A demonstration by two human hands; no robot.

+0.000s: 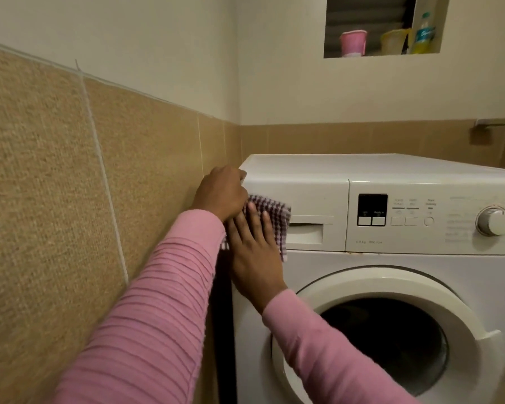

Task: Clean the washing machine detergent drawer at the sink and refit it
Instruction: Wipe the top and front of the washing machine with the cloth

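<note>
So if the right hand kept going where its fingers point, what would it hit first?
Probably the left hand gripping the washing machine's corner; the right hand lies flat on the checked cloth.

Right of the tan tiled wall (pixel 56 185) stands your white front-loading washing machine (pixel 391 266); a purple checked cloth (pixel 274 211) lies against its white plastic drawer front (pixel 312 196), top left.

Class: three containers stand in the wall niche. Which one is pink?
The cup at the far left. The tub beside it is yellow, and the taller bottle at the right has a blue label.
</note>
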